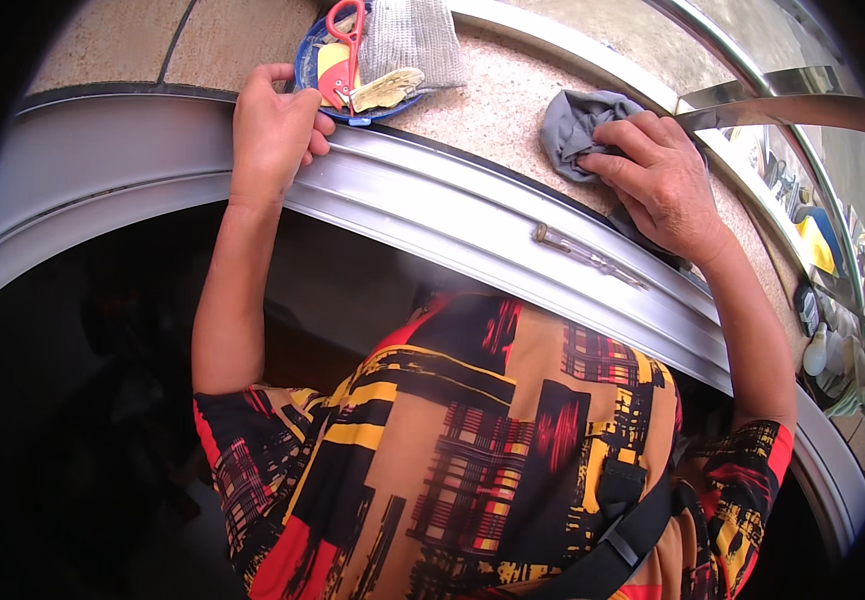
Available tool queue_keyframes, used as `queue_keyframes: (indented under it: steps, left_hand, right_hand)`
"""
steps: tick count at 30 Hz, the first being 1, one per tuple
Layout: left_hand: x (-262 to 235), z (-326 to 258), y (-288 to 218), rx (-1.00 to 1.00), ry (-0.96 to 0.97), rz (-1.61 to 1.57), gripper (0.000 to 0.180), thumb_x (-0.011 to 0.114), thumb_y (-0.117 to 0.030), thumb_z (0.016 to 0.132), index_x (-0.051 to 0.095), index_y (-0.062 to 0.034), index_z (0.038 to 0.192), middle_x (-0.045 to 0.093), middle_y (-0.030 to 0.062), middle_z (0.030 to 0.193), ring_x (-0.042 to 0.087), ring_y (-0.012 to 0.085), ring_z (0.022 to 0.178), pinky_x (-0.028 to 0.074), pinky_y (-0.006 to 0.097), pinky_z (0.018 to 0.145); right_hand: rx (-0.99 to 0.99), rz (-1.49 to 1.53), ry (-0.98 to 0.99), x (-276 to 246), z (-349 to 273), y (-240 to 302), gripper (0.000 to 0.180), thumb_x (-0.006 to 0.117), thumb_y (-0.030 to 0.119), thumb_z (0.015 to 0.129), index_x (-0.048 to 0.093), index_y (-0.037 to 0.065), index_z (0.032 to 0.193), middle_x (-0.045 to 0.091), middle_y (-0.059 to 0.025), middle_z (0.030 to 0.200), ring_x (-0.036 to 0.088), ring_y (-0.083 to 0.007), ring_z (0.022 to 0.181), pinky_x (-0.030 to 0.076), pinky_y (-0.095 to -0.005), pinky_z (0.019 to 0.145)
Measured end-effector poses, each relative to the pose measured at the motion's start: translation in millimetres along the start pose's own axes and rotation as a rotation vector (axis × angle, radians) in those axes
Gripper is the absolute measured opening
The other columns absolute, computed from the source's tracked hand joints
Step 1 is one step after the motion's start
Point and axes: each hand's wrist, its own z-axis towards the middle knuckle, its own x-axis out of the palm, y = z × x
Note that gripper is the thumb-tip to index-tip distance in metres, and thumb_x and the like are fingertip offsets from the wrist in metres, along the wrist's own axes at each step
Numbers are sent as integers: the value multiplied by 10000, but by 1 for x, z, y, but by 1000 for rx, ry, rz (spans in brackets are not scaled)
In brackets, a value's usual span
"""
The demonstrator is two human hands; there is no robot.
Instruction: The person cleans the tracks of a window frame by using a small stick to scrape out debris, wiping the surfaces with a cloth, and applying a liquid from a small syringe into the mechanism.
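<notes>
My left hand [280, 128] is closed at the left edge of a round blue dish [305, 62], its thumb and index finger at the rim. In the dish lie red-handled scissors [355, 40], a red and yellow item [335, 78] and a crumpled pale yellow piece [389, 90]. A grey ribbed cloth [413, 45] hangs over the dish's right side. My right hand [658, 180] grips a bunched grey rag [578, 130] on the speckled stone ledge [503, 95]. Between my hands, a slim clear tool like a screwdriver [588, 255] lies along the metal window track.
The silver window track [423, 205] runs across in front of me. A shiny metal rail [723, 55] and a metal strip [783, 112] border the ledge's far right. Light bulbs [817, 350], a small black item [806, 308] and a yellow item [815, 243] sit at right.
</notes>
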Motion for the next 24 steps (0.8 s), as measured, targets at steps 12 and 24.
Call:
queue_keyframes:
  steps: [12, 24]
  left_hand:
    - [23, 6, -39, 311, -70, 1, 491, 507, -26, 884, 403, 101, 1347, 696, 112, 755, 505, 62, 477, 364, 208, 400]
    - [56, -60, 6, 880, -298, 131, 173, 586, 22, 914, 678, 3, 1059, 685, 88, 968, 629, 145, 812, 499, 252, 667]
  right_hand:
    - [-75, -432, -79, 2, 59, 21, 277, 583, 162, 861, 692, 140, 1114, 589, -49, 996, 579, -204, 1011, 464, -345, 823]
    - [107, -277, -151, -22, -4, 17, 310, 676, 120, 783, 724, 200, 1079, 585, -46, 919, 610, -240, 903, 516, -370, 744]
